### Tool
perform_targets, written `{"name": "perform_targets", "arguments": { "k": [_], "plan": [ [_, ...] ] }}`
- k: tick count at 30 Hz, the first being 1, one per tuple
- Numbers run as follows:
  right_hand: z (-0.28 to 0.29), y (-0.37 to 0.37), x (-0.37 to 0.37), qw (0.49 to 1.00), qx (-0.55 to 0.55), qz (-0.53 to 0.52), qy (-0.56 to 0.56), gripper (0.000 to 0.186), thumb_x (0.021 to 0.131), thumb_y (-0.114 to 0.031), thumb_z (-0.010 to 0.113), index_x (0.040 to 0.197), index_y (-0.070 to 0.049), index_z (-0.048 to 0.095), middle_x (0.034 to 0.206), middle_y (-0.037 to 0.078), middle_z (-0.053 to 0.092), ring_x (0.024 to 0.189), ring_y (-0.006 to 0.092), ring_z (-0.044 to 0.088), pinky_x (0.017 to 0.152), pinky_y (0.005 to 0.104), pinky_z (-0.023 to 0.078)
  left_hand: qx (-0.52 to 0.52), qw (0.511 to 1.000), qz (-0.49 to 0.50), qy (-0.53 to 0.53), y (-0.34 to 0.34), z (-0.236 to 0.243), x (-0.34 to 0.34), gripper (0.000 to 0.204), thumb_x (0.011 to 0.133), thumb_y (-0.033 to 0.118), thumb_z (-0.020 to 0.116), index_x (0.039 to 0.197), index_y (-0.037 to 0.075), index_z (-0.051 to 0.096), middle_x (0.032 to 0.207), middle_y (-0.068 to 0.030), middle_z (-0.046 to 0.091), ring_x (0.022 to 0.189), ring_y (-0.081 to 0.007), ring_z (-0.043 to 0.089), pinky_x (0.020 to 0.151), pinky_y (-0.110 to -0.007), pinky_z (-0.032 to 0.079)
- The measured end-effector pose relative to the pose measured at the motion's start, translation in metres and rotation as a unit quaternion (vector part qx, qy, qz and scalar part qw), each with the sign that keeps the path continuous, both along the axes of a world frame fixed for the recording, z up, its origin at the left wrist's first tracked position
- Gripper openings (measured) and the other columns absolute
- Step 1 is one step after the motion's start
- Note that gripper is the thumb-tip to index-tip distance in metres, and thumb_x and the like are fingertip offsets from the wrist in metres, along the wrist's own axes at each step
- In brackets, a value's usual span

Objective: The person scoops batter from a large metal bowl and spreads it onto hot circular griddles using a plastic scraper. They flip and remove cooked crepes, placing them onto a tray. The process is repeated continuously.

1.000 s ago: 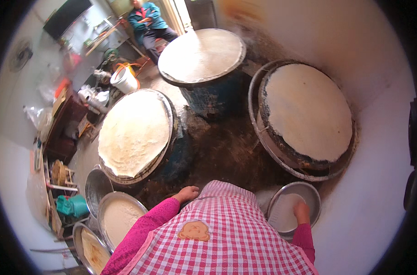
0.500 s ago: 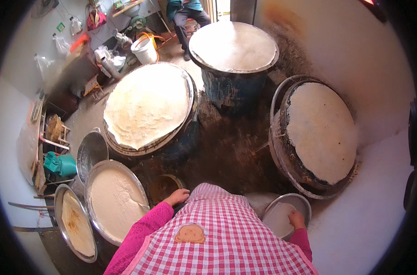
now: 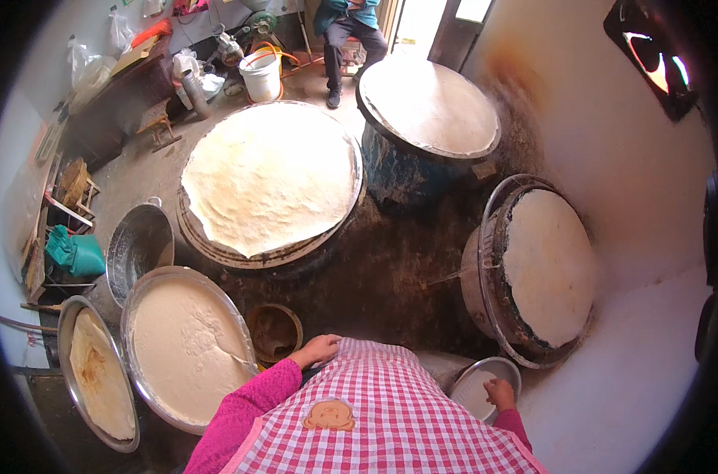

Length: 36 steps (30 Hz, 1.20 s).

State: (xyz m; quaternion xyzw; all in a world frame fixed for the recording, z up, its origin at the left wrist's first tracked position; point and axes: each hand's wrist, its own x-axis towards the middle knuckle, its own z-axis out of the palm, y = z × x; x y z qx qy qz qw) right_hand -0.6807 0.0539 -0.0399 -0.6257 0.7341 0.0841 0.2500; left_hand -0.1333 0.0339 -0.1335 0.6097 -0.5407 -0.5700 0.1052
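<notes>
My left hand (image 3: 321, 349) rests at the left edge of the pink-checked apron (image 3: 359, 395) over my knee, its fingers lying on the cloth. To the right, my right hand (image 3: 499, 393) is above a small metal basin (image 3: 515, 370) holding a pale, flour-like layer (image 3: 471, 395). Its fingers are curled together; whatever they may hold is too small to make out. Ahead on the right is a round griddle (image 3: 495, 261) with a thin pale flatbread (image 3: 550, 265) over it. Left of me, a large metal basin (image 3: 134, 347) holds pale dough or batter (image 3: 177, 344).
Two more wide pale sheets (image 3: 272, 174) (image 3: 430, 107) cover round stands ahead. A basin with a browned flatbread (image 3: 98, 371), a deep metal pot (image 3: 138, 245) and a brown bowl (image 3: 275, 332) stand left. A seated person (image 3: 351, 31) and white bucket (image 3: 261, 75) are farther back.
My right hand has lifted away from the pale layer in the small basin, fingers curled. My left hand stays by my knee. The whole view has shifted and tilted slightly.
</notes>
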Motion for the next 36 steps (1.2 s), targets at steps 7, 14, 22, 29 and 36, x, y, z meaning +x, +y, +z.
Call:
{"name": "perform_targets", "arguments": {
  "k": [7,14,22,29,36],
  "plan": [
    [-0.021,-0.065,0.036,0.984,-0.137,-0.071,-0.089,0.032,0.077,-0.024,0.054,0.097,-0.001,0.061,0.091,0.017,0.062,0.075,0.0301,0.062,0.068,0.0389,0.048,-0.128,0.974,0.102,0.158,-0.029,0.102,0.005,0.038,0.084,0.016,0.050,0.119,0.001,0.048,0.106,-0.0126,0.060,0.096,-0.0185,0.057,0.084,-0.029,0.044],
    [-0.026,-0.154,0.121,0.942,0.055,-0.117,-0.311,0.036,0.079,-0.021,0.056,0.107,0.001,0.057,0.093,0.013,0.064,0.064,0.0193,0.063,0.062,0.0312,0.050,-0.252,0.936,0.207,0.131,-0.064,0.199,0.019,0.036,0.085,0.011,0.050,0.120,0.002,0.047,0.105,-0.0108,0.060,0.093,-0.0143,0.057,0.081,-0.026,0.045],
    [-0.094,-0.151,0.129,0.950,0.147,0.024,-0.273,0.038,0.075,-0.024,0.059,0.106,-0.001,0.060,0.097,0.015,0.063,0.082,0.0213,0.063,0.072,0.0322,0.049,-0.064,0.948,0.273,0.151,-0.007,0.119,-0.004,0.040,0.086,0.013,0.050,0.122,-0.002,0.044,0.108,-0.0132,0.058,0.094,-0.0169,0.057,0.083,-0.027,0.044],
    [-0.099,-0.172,0.123,0.946,0.253,0.063,-0.190,0.037,0.075,-0.026,0.059,0.103,-0.002,0.061,0.095,0.016,0.064,0.086,0.0242,0.062,0.076,0.0320,0.047,0.040,0.925,0.376,0.038,0.089,0.046,-0.014,0.042,0.083,0.019,0.053,0.119,-0.001,0.048,0.096,-0.0108,0.063,0.082,-0.0141,0.059,0.074,-0.027,0.046],
    [-0.062,-0.199,0.160,0.929,0.264,0.166,-0.198,0.032,0.079,-0.016,0.060,0.107,0.001,0.058,0.090,0.010,0.064,0.065,0.0147,0.061,0.056,0.0277,0.049,0.151,0.866,0.477,-0.005,0.207,-0.048,-0.025,0.040,0.081,0.020,0.054,0.116,0.000,0.051,0.093,-0.0100,0.061,0.068,-0.0162,0.058,0.063,-0.031,0.047]
  ]
}}
